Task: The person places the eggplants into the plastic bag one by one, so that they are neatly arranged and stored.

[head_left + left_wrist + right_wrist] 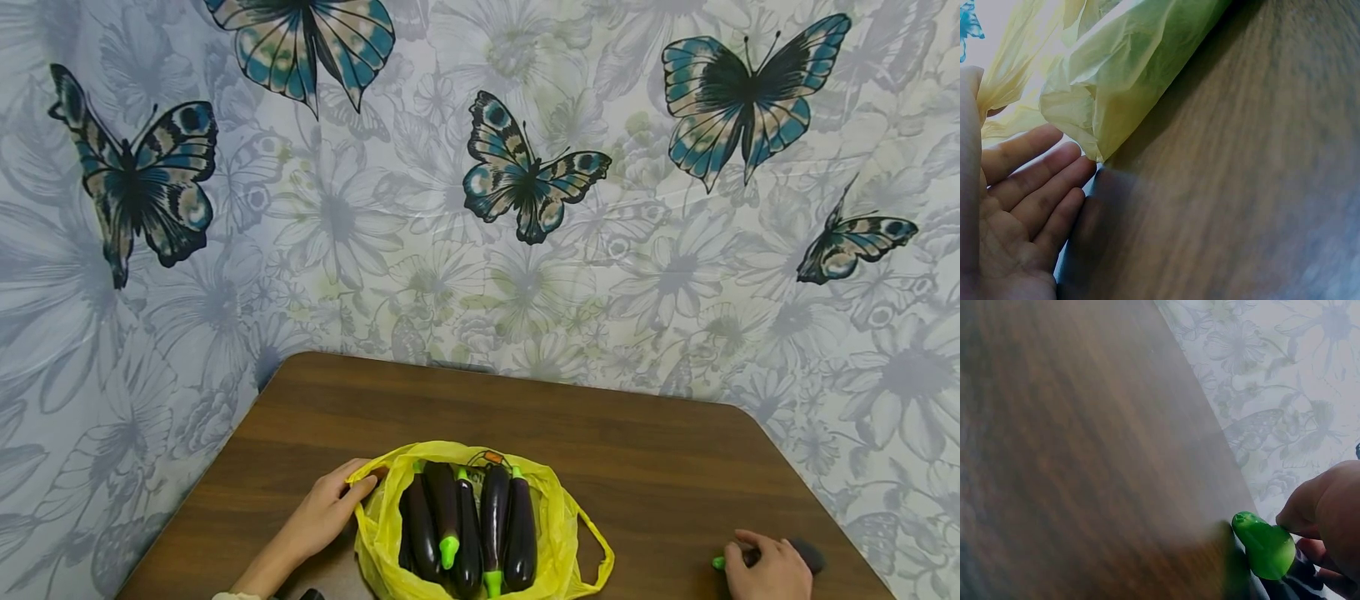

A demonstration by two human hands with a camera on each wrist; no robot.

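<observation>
A yellow plastic bag [558, 517] sits with its mouth spread wide on the wooden table, several dark purple eggplants [493, 508] with green stems lying inside. At its left rim, my left hand [322, 510] pinches the plastic between thumb and fingers; in the left wrist view the other fingers [1041, 200] extend beside the bag's crumpled side [1122, 81]. Far to the right, my right hand [772, 567] grips a single eggplant [808, 554] at the tabletop. Its green cap [1266, 550] shows beside the fingertips in the right wrist view, while the hand covers most of its body.
The brown table [465, 408] has rounded far corners and backs onto a wall [420, 292] with butterfly and flower prints. A loop handle [600, 558] of the bag lies out to its right. A small dark object [311, 594] peeks in at the bottom edge.
</observation>
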